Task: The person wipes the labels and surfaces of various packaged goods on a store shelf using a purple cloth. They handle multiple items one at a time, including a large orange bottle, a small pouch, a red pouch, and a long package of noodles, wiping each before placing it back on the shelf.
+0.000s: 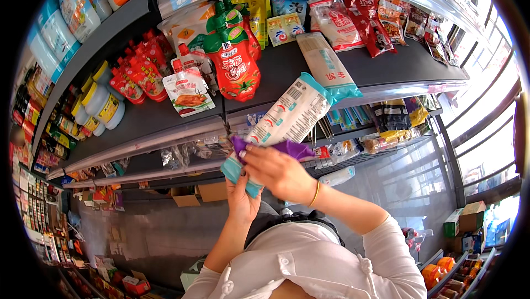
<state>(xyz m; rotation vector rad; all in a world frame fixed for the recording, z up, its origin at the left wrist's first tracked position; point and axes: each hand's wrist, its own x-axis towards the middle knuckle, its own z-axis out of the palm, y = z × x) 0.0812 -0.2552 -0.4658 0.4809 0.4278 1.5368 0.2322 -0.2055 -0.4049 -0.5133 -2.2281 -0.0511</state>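
Observation:
My left hand (244,199) grips the lower end of a long white and teal plastic package (285,117), which is tilted up to the right in front of the shelf. A purple cloth (290,149) lies across the package under the fingers of my right hand (277,168), pressed against its surface. The package's upper end is at the shelf edge, close to a similar white and teal package (325,61) lying on the shelf. Red ketchup pouches with green tops (234,65) stand left of them, beside a white sauce pouch (188,92).
The dark shelf (265,77) also holds small red pouches (145,73), yellow-lidded jars (103,104) and red and white bags (337,21). A clear front rail (143,146) edges it. Below are lower shelves with packets, and a cardboard box (198,195). Another package (339,176) lies low at the right.

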